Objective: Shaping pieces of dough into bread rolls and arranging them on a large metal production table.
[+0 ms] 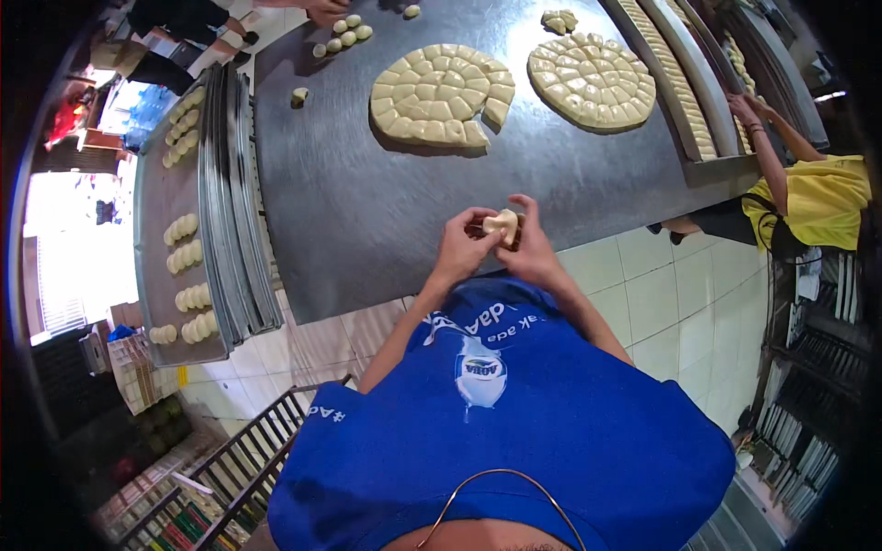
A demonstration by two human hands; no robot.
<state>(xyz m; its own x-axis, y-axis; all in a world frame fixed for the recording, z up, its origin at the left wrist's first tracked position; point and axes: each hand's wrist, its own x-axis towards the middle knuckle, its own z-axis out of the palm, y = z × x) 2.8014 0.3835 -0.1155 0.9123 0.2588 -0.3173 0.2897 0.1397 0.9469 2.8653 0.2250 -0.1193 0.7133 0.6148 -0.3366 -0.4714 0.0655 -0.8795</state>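
Note:
Close to my body, just over the near edge of the metal table [331, 220], I hold a small pale piece of dough [501, 226] between both hands. The fingers of my left hand [462, 246] pinch its left side. My right hand [533, 250] grips it from the right, thumb on the dough and one finger raised. Farther out lies a round slab of dough [427, 92] cut into many pieces, with a gap at its right edge. A second cut dough slab [593, 83] lies to its right.
Several dough balls [347, 35] and a small dough scrap [299, 96] lie at the far left. Stacked trays [230, 211] with dough balls stand left of the table. Long dough-filled trays [675, 78] line the right, where a person in a yellow shirt [822, 202] reaches in. Another person's hand [326, 9] is at the far edge.

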